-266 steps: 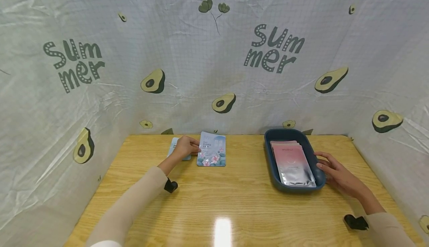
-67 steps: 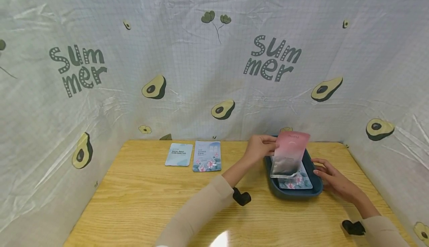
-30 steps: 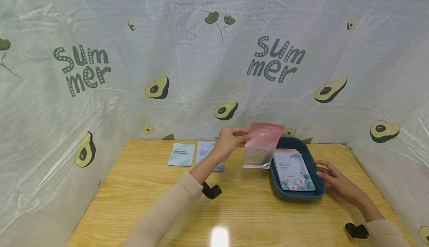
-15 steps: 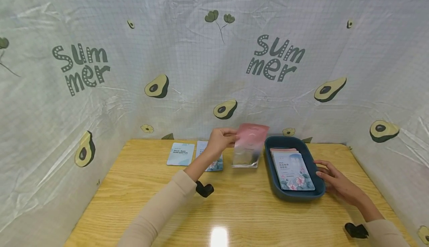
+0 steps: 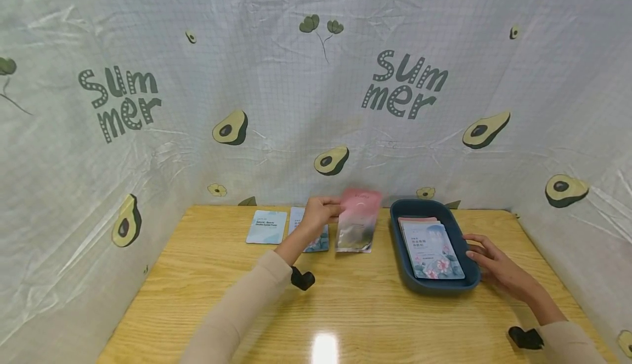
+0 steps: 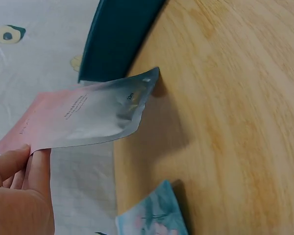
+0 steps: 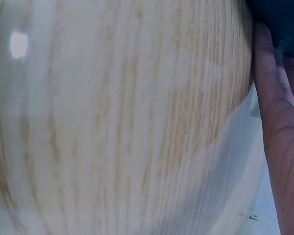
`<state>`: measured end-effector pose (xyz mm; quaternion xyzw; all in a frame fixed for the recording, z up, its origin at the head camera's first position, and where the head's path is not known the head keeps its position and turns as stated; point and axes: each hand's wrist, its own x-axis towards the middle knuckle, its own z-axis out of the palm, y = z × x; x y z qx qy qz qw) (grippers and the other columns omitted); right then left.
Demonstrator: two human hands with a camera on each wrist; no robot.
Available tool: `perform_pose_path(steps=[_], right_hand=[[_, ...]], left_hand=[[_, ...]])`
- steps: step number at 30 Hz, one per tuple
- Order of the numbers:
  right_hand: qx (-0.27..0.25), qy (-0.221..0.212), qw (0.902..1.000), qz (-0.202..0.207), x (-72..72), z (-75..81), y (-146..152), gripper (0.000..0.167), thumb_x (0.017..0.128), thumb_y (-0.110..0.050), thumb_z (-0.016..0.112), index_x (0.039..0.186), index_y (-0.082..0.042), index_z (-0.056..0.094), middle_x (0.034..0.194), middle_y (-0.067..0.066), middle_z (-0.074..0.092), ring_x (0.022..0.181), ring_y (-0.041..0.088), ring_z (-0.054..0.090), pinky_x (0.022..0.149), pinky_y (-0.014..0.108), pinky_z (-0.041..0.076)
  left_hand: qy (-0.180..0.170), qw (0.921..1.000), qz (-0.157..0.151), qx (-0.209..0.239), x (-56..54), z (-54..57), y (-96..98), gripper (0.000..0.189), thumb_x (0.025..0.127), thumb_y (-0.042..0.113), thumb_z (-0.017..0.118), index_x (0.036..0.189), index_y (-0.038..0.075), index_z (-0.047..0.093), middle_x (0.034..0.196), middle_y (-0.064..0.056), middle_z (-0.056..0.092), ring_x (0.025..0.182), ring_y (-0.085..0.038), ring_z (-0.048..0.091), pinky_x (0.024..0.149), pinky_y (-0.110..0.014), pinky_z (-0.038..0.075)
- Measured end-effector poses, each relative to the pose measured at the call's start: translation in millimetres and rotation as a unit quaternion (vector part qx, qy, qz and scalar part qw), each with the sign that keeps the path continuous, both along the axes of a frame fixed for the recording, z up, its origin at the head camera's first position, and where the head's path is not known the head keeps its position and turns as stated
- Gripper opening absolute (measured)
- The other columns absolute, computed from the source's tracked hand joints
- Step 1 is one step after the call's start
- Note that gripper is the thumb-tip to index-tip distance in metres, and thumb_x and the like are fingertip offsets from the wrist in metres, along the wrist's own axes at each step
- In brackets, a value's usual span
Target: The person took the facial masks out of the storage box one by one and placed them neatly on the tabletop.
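Observation:
My left hand (image 5: 317, 215) pinches a pink-and-silver face mask packet (image 5: 359, 222) by its left edge. The packet leans at the back of the table, its lower edge low over the wood; in the left wrist view the mask packet (image 6: 88, 117) shows thumb and fingers on its pink end. Partly behind that hand lies a floral blue mask packet (image 5: 318, 243), with a pale blue eyelid-patch packet (image 5: 266, 227) to its left. My right hand (image 5: 504, 269) rests its fingers against the outer right wall of a dark blue bin (image 5: 439, 286); they look fairly straight in the right wrist view.
Inside the bin lies a stack of packets, a floral mask packet (image 5: 434, 251) on top and a pink edge showing beneath. A printed cloth (image 5: 276, 161) hangs directly behind and beside the wooden table (image 5: 375, 320).
The left hand has lifted the pink packet from the bin, carried it left, and lowered it beside the floral packet. The bin's top packet is now floral. The right hand stays put.

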<state>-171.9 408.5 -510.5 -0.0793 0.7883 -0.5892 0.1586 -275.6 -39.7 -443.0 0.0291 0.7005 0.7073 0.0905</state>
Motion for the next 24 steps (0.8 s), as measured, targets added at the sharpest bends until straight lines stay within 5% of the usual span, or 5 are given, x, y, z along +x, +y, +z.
perform_pose_path(steps=[9,17,24], right_hand=[[0.001,-0.002,1.0000,0.001,-0.1,4.0,0.7,0.055,0.112,-0.024,0.043,0.157,-0.009,0.016,0.158,0.038,0.015,0.112,-0.010,0.051,0.094,0.051,0.057],[0.005,-0.009,0.9999,-0.002,-7.4,3.1,-2.2,0.057,0.111,-0.027,0.045,0.157,-0.010,0.017,0.159,0.036,0.016,0.114,-0.008,0.052,0.096,0.049,0.056],[0.037,-0.016,0.9991,-0.014,-7.0,2.2,0.1,0.057,0.111,-0.028,0.046,0.156,-0.010,0.017,0.160,0.036,0.016,0.130,0.021,0.048,0.098,0.062,0.052]], left_hand=[[0.035,0.9951,0.033,-0.087,-15.5,-32.8,5.0,0.022,0.093,0.001,0.070,0.114,-0.005,0.075,0.109,-0.021,0.074,0.085,-0.021,0.074,0.075,-0.034,0.063],[0.033,0.9825,0.057,-0.174,-27.1,-41.4,3.8,0.018,0.089,-0.005,0.073,0.106,-0.006,0.077,0.105,-0.021,0.075,0.081,-0.026,0.075,0.066,-0.031,0.063],[0.021,0.9782,0.045,-0.202,-31.5,-51.0,-1.1,0.018,0.085,-0.003,0.079,0.103,-0.006,0.078,0.099,-0.021,0.075,0.071,-0.022,0.075,0.060,-0.027,0.062]])
